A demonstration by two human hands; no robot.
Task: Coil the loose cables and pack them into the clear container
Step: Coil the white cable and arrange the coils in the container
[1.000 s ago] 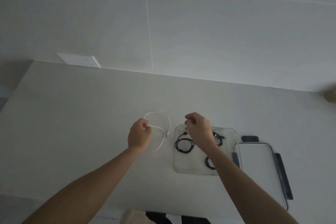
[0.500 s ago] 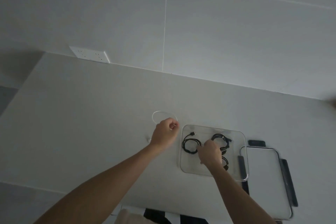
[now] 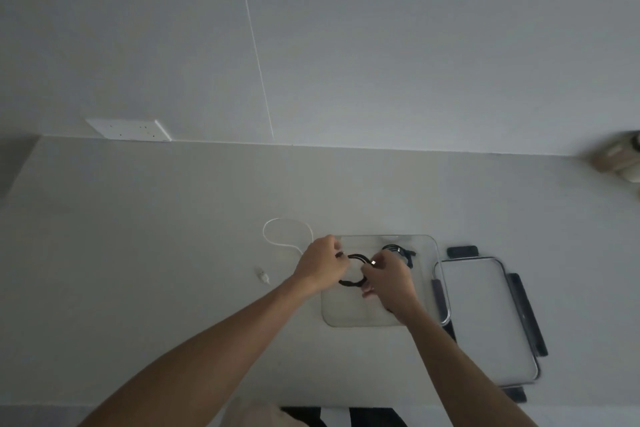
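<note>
Over the clear plastic container (image 3: 346, 315), the left hand (image 3: 320, 262) and right hand (image 3: 388, 279) both pinch a round black cable coil (image 3: 353, 282).

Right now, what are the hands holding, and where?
Both hold the black coiled cable over the clear container: left hand its left side, right hand its right, by the plug.

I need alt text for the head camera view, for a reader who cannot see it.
Both hands, left hand and right hand, hold a coiled black cable over the clear container on a pale table. A white cable lies loose left of it; the lid lies right.
</note>
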